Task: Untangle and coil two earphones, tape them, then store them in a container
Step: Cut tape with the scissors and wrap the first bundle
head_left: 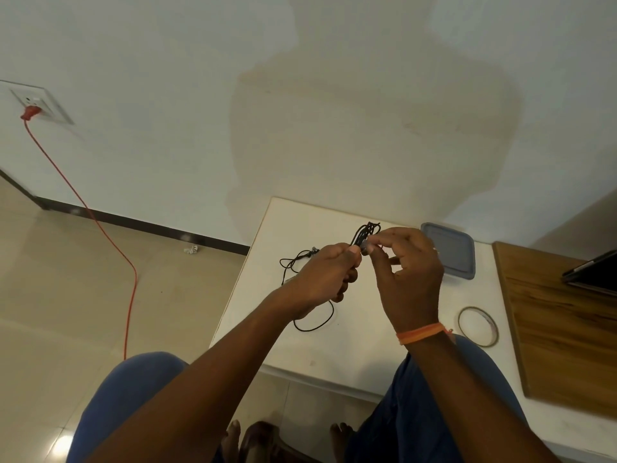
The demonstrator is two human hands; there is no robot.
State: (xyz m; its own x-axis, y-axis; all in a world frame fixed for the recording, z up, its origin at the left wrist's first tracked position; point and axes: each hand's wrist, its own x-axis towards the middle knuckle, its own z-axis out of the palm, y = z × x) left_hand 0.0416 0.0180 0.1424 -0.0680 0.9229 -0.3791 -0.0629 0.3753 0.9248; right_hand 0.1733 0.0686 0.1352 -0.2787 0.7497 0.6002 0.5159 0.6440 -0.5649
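Hands pinching black earphone bundle (365, 233) above white worktop (347, 345).
Left hand (325, 274) and right hand (409, 279) both gripping it; grey container (450, 250) sitting lidded, contents hidden; tape roll (478, 325) nearby.

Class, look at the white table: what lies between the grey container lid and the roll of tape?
Nothing: in the head view, bare white table separates the grey container lid from the roll of tape. The right hand is just left of that stretch.
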